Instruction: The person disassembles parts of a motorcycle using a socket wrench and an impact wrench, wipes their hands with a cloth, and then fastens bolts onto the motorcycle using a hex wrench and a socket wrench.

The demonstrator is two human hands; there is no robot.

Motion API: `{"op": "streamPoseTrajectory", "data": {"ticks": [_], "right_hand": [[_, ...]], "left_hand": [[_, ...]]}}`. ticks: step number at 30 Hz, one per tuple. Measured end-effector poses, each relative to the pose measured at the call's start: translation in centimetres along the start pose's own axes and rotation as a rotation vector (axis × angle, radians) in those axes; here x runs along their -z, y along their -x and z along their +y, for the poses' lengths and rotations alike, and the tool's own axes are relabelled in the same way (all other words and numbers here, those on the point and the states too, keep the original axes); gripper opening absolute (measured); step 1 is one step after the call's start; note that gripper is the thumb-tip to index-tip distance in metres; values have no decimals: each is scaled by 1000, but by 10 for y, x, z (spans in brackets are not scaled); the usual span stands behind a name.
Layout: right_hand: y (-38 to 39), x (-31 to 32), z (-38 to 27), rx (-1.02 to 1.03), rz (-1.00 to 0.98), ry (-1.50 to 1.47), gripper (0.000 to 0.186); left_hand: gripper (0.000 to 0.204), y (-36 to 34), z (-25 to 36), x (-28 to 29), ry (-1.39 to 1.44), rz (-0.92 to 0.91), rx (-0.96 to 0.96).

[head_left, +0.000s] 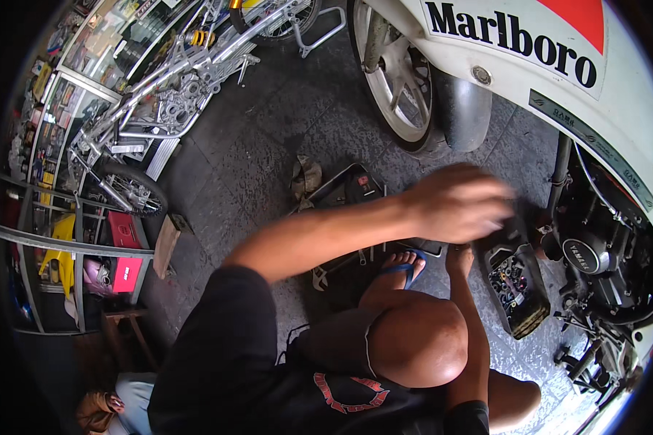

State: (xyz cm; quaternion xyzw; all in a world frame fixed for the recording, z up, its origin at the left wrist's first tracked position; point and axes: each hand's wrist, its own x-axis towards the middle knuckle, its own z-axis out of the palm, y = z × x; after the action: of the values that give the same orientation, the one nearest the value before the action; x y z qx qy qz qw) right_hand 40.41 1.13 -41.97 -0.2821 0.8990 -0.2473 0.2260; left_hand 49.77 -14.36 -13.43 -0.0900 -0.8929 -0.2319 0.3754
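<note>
My left arm reaches across the middle of the view. My left hand [466, 206] is smeared by motion and hangs over the floor between a black open tool case [331, 191] and a dark tray [533, 317] of small metal parts. I cannot make out anything held in it. Lower down, my right hand [459, 257] is near the tray's left side, its fingers largely hidden behind the left hand. An adjustable wrench [319, 279] lies by the case, near my sandalled foot [405, 270]. A crumpled brownish cloth [307, 177] sits at the case's far left corner.
A motorcycle with white fairing [515, 80] and exposed engine [586, 255] stands along the right, its wheel [399, 87] at the far side. At left are a bare metal frame [178, 109], shelves [80, 249] and a wooden stool [127, 317]. Another person's hand [100, 407] shows lower left.
</note>
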Motion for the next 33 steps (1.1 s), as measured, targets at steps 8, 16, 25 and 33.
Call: {"op": "streamPoseTrajectory", "data": {"ticks": [8,16,25,33], "right_hand": [[13,-9,28,-14,-43,-81,28],[19,0,-12,63,-160,-38,25],[33,12,-81,284,-467,-257,40],[60,182,-153,462,-770,-422,48]], "left_hand": [[24,342,-2,-25,-228,-293,1449],[45,375,-29,-66,-175,-99,1383],[48,420,3,7,238,-495,1162],[25,84,31,68,-169,-726,720]]}}
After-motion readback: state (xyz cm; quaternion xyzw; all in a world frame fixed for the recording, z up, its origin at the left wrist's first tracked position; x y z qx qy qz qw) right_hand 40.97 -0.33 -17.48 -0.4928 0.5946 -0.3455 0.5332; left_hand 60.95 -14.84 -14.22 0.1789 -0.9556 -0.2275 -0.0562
